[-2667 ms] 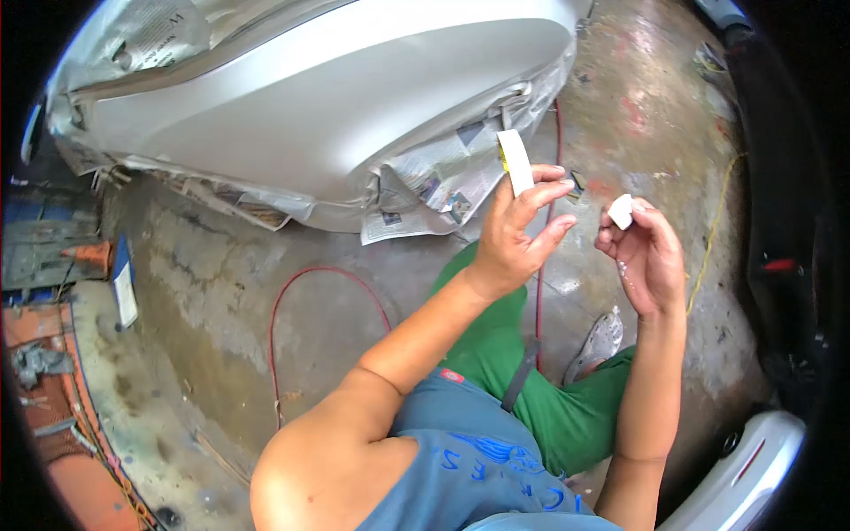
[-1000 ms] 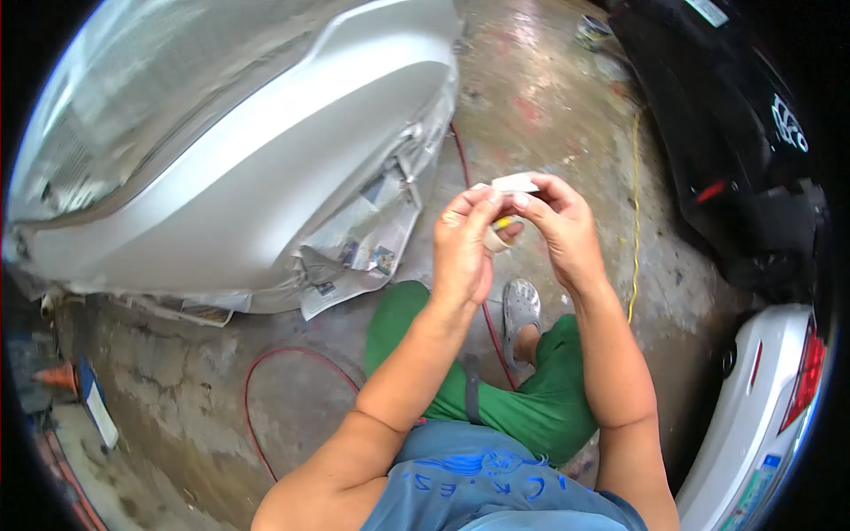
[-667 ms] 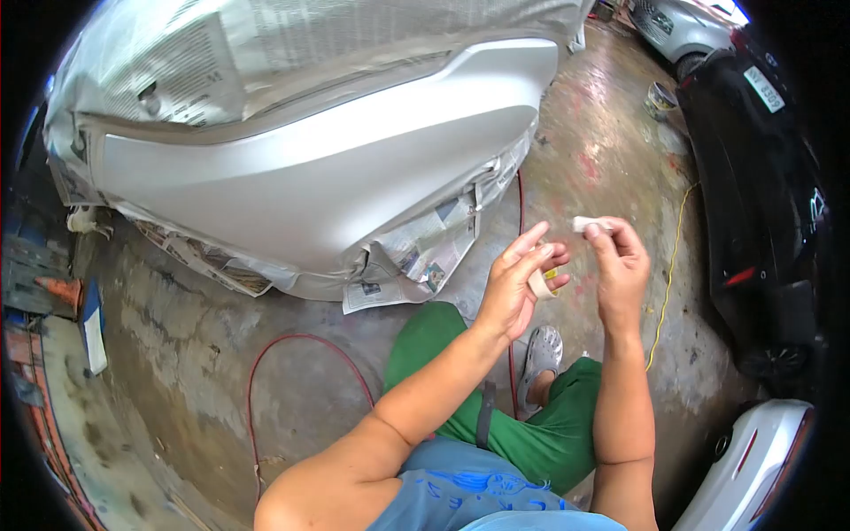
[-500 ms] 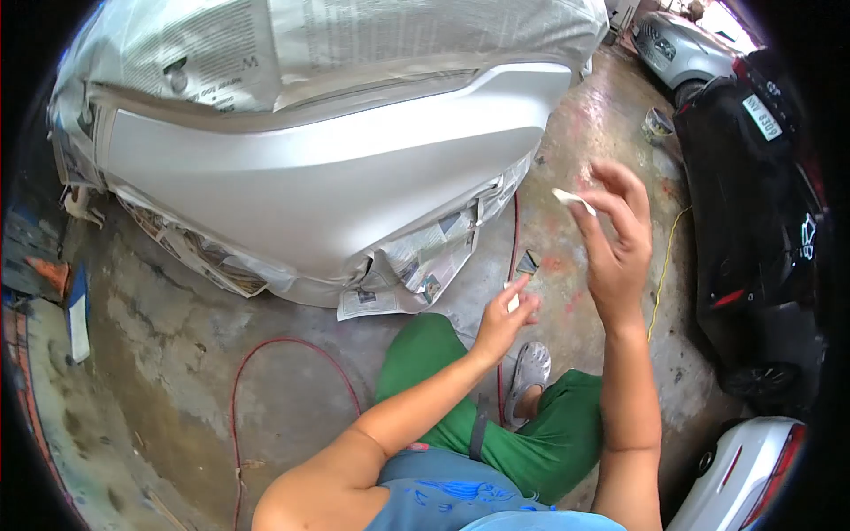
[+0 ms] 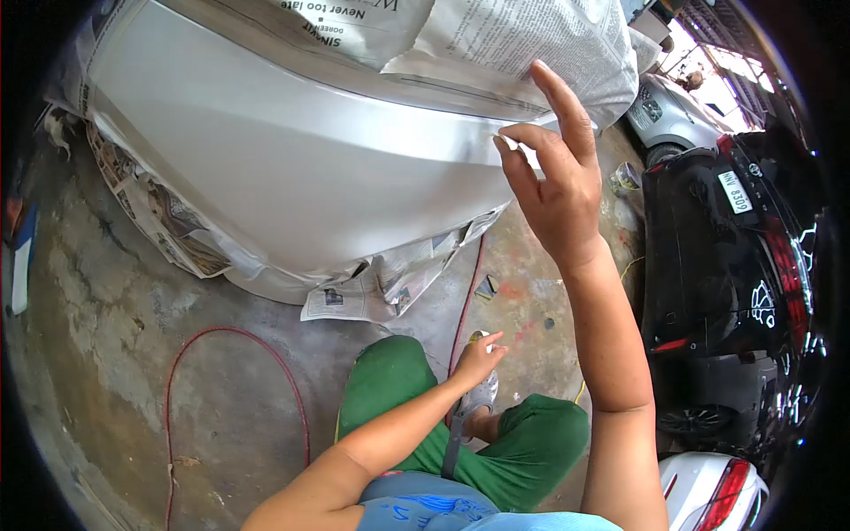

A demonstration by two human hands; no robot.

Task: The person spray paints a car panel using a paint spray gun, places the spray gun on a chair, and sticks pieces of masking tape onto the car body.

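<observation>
By the right end of the silver panel (image 5: 292, 168), the right hand (image 5: 563, 181) pinches a small white scrap (image 5: 512, 143); below the panel, the left hand (image 5: 479, 361) half-curls, grip unclear; newspaper (image 5: 354, 303) already borders the panel, what remains unshown

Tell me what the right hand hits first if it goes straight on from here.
Probably the silver panel, near its upper edge; the newspaper lies just beyond. The right hand overlaps the panel in view, so any gap is unclear.
</observation>
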